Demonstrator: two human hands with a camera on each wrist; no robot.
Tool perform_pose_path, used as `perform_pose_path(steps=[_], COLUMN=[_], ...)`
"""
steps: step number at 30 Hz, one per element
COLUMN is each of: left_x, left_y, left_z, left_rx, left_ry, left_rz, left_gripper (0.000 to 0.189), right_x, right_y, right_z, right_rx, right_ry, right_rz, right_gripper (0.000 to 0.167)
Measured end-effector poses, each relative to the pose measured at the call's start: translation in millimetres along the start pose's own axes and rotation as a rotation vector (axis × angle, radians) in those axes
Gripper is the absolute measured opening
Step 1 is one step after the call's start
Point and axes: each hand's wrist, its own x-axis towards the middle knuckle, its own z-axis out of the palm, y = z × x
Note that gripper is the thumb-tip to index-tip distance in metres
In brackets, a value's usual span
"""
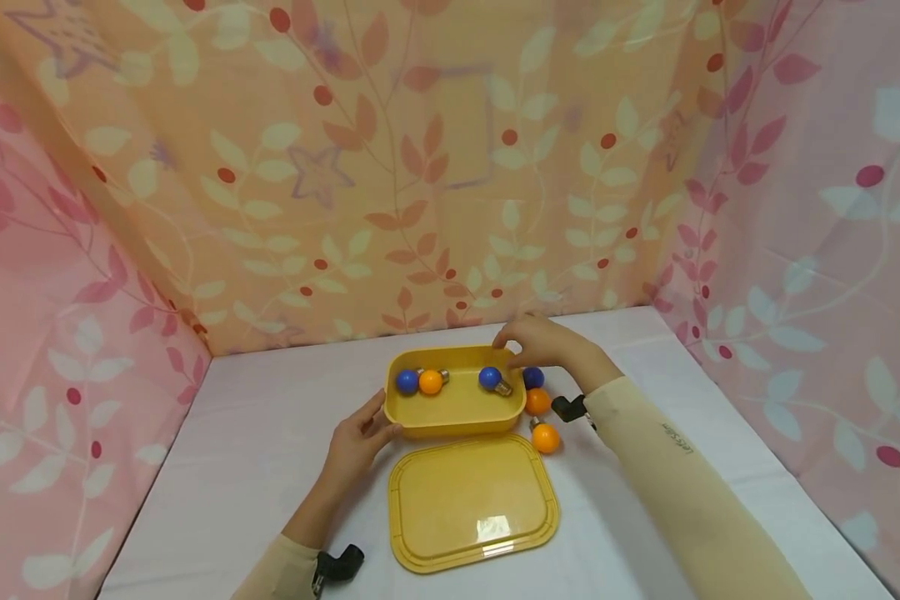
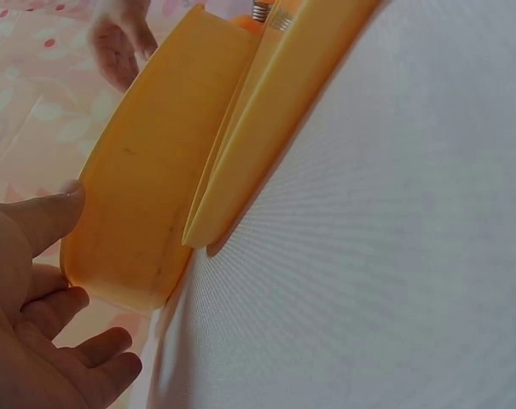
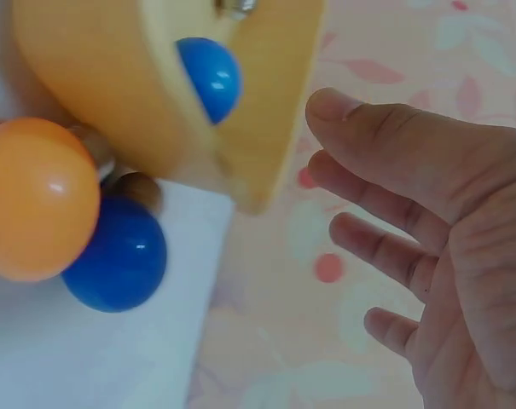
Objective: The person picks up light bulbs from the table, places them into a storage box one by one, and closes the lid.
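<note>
A yellow plastic box (image 1: 450, 429) stands on the table with its top uncovered. My left hand (image 1: 354, 446) grips its front left corner, thumb (image 2: 57, 217) against the front wall and fingers round the left side. Inside, a blue bulb (image 1: 407, 382) and an orange bulb (image 1: 431, 382) lie at the left, and another blue bulb (image 1: 490, 378) at the right. My right hand (image 1: 543, 340) hovers at the back right corner; in the right wrist view its fingers are loosely bent, apart from the box and holding nothing.
Beside the box's right wall lie a blue bulb (image 1: 533, 377) and two orange bulbs, one at the middle (image 1: 537, 402) and one nearer (image 1: 546, 438). The flat yellow lid (image 1: 472, 504) lies in front of the box. Patterned cloth (image 1: 390, 167) walls the white table (image 1: 240, 442).
</note>
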Motion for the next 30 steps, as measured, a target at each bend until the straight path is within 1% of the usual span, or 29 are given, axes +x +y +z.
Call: perform_pose_path(steps=[3, 6, 8, 11, 16, 19, 21, 24, 27, 30], left_x=[0.6, 0.7, 0.3, -0.7, -0.8, -3.4, -6.3, -8.4, -6.0, -2.6], left_y=[1.8, 2.5, 2.4, 1.7, 0.5, -0.6, -1.4, -1.8, -0.6, 0.3], left_z=[0.2, 0.0, 0.0, -0.3, -1.1, -3.7, -5.6, -6.0, -3.7, -1.6], left_rx=[-0.002, 0.006, 0.005, 0.004, 0.008, 0.01, 0.013, 0.018, 0.031, 0.029], left_ry=[0.005, 0.006, 0.004, -0.002, -0.007, 0.012, 0.024, 0.023, -0.001, 0.001], left_rz=[0.003, 0.014, 0.011, 0.005, 0.002, -0.003, -0.015, -0.027, -0.018, -0.014], left_gripper=[0.073, 0.073, 0.072, 0.072, 0.072, 0.072, 0.072, 0.073, 0.072, 0.072], right_x=[-14.6, -36.3, -53.2, -78.6, -112.7, -123.0, -127.1, -133.4, -140.6, -142.9], right_y=[-6.1, -11.1, -11.4, -9.7, -6.6, -5.6, -4.8, -1.6, 2.4, 5.9], right_z=[-7.2, -5.6, 1.8, 17.1, 41.9, 56.8, 68.4, 84.9, 95.5, 100.5], right_rx=[0.012, 0.033, 0.044, 0.095, 0.228, 0.318, 0.38, 0.465, 0.51, 0.541], right_ry=[0.033, 0.056, 0.07, 0.09, 0.156, 0.189, 0.191, 0.182, 0.197, 0.215], right_rz=[-0.013, -0.023, -0.026, -0.015, 0.06, 0.06, 0.059, 0.112, 0.183, 0.194], right_gripper=[0.035, 0.035, 0.035, 0.035, 0.035, 0.035, 0.035, 0.039, 0.043, 0.046])
